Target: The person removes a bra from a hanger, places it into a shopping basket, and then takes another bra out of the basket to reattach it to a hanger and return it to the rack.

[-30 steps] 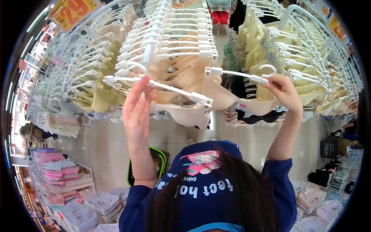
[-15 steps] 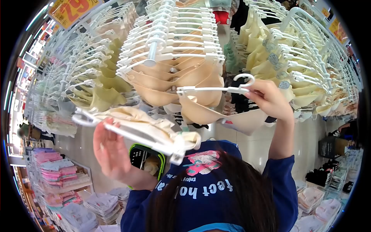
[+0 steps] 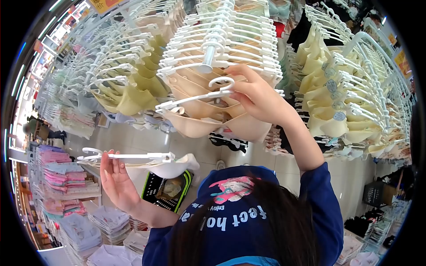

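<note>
My left hand (image 3: 117,184) is at the lower left, its fingers upright against a white hanger (image 3: 142,156). From this hanger a pale bra (image 3: 175,166) hangs out to the right, clear of the racks. Higher up, my right hand (image 3: 255,95) pinches another white hanger (image 3: 193,99) close to its hook. A beige bra (image 3: 191,125) is clipped to that one. Its open hook sits just below the blunt end of the metal display rail (image 3: 207,66), where a row of beige bras on white hangers is lined up. The right thumb is partly hidden.
Racks of yellow-green bras (image 3: 137,95) and pale yellow bras (image 3: 326,119) flank the middle rail. A black basket with a green rim (image 3: 188,181) is below, beside the body. Folded pink clothes (image 3: 66,177) and white stacks (image 3: 80,230) fill shelves at the lower left.
My right hand has moved left and up with its hanger, to the front of the rail. The left hand is lower, its hanger turned level. The view has shifted slightly.
</note>
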`<state>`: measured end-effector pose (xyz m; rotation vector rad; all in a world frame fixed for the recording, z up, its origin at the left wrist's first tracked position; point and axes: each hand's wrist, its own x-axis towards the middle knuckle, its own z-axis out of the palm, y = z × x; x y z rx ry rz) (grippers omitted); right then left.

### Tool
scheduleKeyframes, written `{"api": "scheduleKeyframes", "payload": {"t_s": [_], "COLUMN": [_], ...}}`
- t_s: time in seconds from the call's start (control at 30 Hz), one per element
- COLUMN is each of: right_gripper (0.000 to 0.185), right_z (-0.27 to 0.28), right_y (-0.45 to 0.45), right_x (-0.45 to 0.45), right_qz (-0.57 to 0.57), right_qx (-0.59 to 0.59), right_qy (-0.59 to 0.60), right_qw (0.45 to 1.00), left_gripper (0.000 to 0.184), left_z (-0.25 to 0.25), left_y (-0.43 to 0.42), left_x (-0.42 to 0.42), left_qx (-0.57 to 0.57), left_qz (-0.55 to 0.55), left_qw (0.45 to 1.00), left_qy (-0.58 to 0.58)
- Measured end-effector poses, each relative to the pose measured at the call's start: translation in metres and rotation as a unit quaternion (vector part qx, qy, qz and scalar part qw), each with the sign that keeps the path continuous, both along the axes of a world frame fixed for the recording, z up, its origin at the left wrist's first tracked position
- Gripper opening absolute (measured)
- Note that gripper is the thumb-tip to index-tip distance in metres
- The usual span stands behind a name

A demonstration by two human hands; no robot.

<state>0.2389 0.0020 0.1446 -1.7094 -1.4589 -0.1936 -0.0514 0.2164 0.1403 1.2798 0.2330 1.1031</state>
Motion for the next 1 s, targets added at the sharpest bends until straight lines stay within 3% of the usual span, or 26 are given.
{"api": "scheduleKeyframes", "payload": {"t_s": [0.53,0.67,0.7,1.0], "right_gripper": [0.011,0.013,0.012,0.014], "right_z": [-0.001,0.006,0.013,0.020], "right_y": [0.015,0.010,0.008,0.028], "right_x": [0.043,0.048,0.047,0.050], "right_qz": [0.065,0.049,0.037,-0.068], "right_qx": [-0.038,-0.013,-0.012,-0.033], "right_qy": [0.014,0.003,0.054,0.008], "right_qw": [0.997,0.999,0.998,0.997], "left_gripper": [0.048,0.047,0.047,0.048], "left_z": [-0.011,-0.011,-0.012,-0.016], "left_y": [0.009,0.006,0.006,-0.007], "left_x": [0.004,0.008,0.009,0.023], "left_qx": [-0.040,-0.042,-0.041,0.001], "left_qz": [-0.013,-0.011,-0.012,-0.085], "left_qw": [0.999,0.999,0.999,0.995], "left_qy": [0.004,0.016,0.017,0.048]}}
